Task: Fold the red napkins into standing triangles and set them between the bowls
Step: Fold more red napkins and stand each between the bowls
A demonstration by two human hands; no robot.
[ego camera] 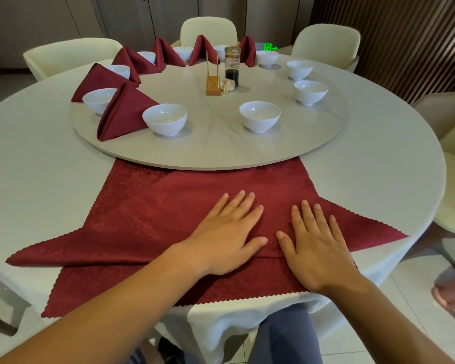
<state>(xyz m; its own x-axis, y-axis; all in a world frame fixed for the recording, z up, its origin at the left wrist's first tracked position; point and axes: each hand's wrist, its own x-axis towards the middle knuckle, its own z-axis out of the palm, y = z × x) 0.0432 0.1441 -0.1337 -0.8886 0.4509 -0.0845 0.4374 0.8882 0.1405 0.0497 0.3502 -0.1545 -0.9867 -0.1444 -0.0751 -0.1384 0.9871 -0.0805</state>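
Note:
A red napkin folded into a wide triangle lies flat near the table's front edge, on top of another flat red napkin. My left hand and my right hand press on it side by side, fingers straight. On the round turntable, several folded red napkins stand between white bowls along the left and far side; the nearest folded napkin stands next to a bowl. Another bowl and those on the right have no napkins between them.
At the turntable's centre stand a wooden holder, a dark sauce jar and a garlic bulb. Cream chairs ring the white-clothed table. My legs show below the front edge.

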